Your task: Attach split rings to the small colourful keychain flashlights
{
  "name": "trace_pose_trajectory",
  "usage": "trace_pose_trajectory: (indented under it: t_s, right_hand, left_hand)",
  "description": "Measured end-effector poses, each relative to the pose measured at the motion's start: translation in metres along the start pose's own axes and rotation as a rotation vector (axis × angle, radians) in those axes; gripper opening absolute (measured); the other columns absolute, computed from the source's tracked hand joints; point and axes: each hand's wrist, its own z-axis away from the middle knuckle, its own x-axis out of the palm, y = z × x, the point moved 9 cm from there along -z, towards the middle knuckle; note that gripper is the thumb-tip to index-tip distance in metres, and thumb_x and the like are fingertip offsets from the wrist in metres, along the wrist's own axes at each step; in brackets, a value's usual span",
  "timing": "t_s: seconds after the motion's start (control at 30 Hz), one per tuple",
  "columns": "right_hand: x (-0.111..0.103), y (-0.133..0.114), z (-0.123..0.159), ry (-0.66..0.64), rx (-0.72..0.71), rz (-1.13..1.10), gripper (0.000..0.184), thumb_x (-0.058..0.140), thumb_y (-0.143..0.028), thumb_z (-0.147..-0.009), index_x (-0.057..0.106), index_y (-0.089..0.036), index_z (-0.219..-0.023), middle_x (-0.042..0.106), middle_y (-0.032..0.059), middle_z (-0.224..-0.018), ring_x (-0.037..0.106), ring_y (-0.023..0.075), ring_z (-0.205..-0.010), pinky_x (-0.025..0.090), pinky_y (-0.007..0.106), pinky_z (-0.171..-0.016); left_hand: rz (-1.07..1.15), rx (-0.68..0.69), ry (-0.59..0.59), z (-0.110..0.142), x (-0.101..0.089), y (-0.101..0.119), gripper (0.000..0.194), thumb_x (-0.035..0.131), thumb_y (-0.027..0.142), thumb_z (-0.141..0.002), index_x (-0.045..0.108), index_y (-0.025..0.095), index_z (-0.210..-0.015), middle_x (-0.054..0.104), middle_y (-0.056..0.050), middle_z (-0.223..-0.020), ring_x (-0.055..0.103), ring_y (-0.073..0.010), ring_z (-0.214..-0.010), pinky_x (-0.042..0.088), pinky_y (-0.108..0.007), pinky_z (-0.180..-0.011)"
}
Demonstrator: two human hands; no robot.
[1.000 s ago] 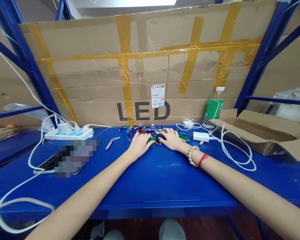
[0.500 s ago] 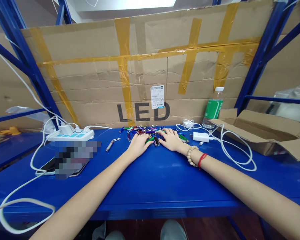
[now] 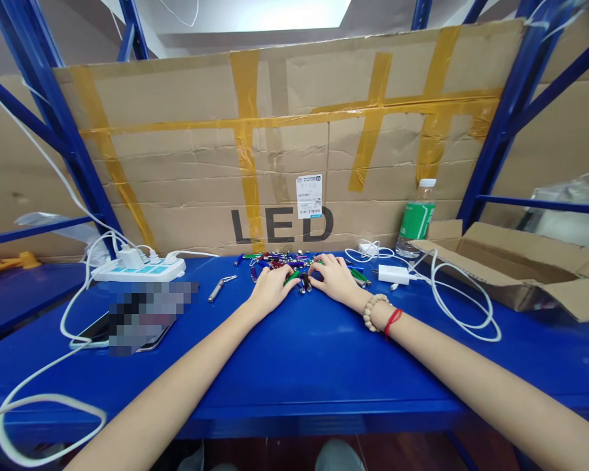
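A heap of small shiny cylinders (image 3: 277, 260), in blue, red, green and black with metal ends, lies at the back of the blue shelf. They look like mini keychain flashlights, though that is hard to tell at this size. My left hand (image 3: 273, 288) rests palm down on the near left of the heap, fingers apart, its thumb beside a green cylinder (image 3: 293, 276). Opposite it, my right hand (image 3: 334, 278) lies over the near right side with fingers spread. Dark cylinders (image 3: 305, 282) sit between the two hands. What lies under the palms is hidden.
Left of the heap lie a silver cylinder with a clip (image 3: 219, 289), a power strip (image 3: 142, 269) and a partly blurred flat device (image 3: 91, 330). To the right are a white charger (image 3: 393, 274) with cable, a green-labelled bottle (image 3: 417, 219) and an open cardboard box (image 3: 515, 291). Taped cardboard (image 3: 191, 170) stands behind.
The whole view has shifted slightly downward in the picture. My right hand has edged a little to the left, and the dark cylinders between the hands have shifted slightly. Both hands remain at the heap.
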Motion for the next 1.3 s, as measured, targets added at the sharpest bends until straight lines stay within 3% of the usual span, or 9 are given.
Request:
trace_pose_trajectory:
  t_s: [0.13, 0.4, 0.6, 0.73, 0.97, 1.3]
  right_hand:
    - [-0.001, -0.001, -0.001, -0.003, -0.010, -0.022, 0.016, 0.052, -0.031, -0.080, 0.064, -0.021, -0.082, 0.055, 0.0060, -0.102, 0.045, 0.0207, -0.097, 0.029, 0.035, -0.083]
    - [-0.002, -0.001, 0.001, 0.019, -0.054, -0.040, 0.017, 0.052, -0.030, -0.081, 0.065, -0.020, -0.076, 0.056, 0.0052, -0.093, 0.046, 0.0192, -0.091, 0.031, 0.033, -0.078]
    - [-0.033, -0.010, 0.004, 0.237, -0.071, -0.112, 0.022, 0.044, -0.031, -0.086, 0.062, -0.019, -0.088, 0.055, 0.0062, -0.096, 0.049, 0.0169, -0.090, 0.034, 0.030, -0.076]
    - [-0.049, -0.029, 0.008, 0.331, -0.192, -0.127, 0.025, 0.042, -0.034, -0.087, 0.061, -0.019, -0.089, 0.056, 0.0070, -0.094, 0.050, 0.0166, -0.089, 0.035, 0.030, -0.075]
    - [-0.048, -0.051, 0.012, 0.298, -0.365, -0.149, 0.024, 0.043, -0.034, -0.086, 0.061, -0.018, -0.086, 0.057, 0.0068, -0.090, 0.050, 0.0154, -0.084, 0.037, 0.028, -0.072]
    - [-0.046, -0.038, 0.008, 0.298, -0.272, -0.198, 0.019, 0.046, -0.029, -0.085, 0.061, -0.019, -0.079, 0.054, 0.0062, -0.088, 0.050, 0.0146, -0.079, 0.039, 0.027, -0.067]
  left_hand:
    - [-0.013, 0.003, 0.017, 0.001, -0.003, 0.003, 0.022, 0.042, 0.039, -0.085, 0.048, 0.018, -0.089, 0.062, 0.000, -0.071, 0.058, -0.0168, -0.068, 0.035, -0.030, -0.070]
    - [-0.041, 0.127, 0.041, 0.002, -0.003, 0.009, 0.014, 0.049, 0.031, -0.082, 0.045, 0.021, -0.090, 0.064, 0.000, -0.087, 0.059, -0.0174, -0.080, 0.033, -0.030, -0.072]
    - [0.001, 0.151, 0.031, 0.002, -0.002, 0.010, 0.009, 0.054, 0.024, -0.079, 0.045, 0.020, -0.081, 0.064, 0.002, -0.084, 0.059, -0.0167, -0.080, 0.033, -0.029, -0.071]
    - [0.026, 0.129, 0.038, 0.002, -0.002, 0.008, 0.010, 0.053, 0.024, -0.079, 0.045, 0.020, -0.081, 0.064, 0.001, -0.086, 0.059, -0.0171, -0.081, 0.034, -0.029, -0.073]
    - [0.029, 0.083, 0.053, 0.002, -0.006, 0.006, 0.007, 0.050, 0.021, -0.080, 0.045, 0.020, -0.083, 0.062, 0.002, -0.083, 0.058, -0.0162, -0.075, 0.035, -0.029, -0.073]
    - [0.036, 0.072, 0.075, 0.002, -0.009, 0.006, 0.012, 0.053, 0.030, -0.079, 0.046, 0.021, -0.081, 0.062, 0.002, -0.080, 0.057, -0.0161, -0.075, 0.036, -0.029, -0.071]
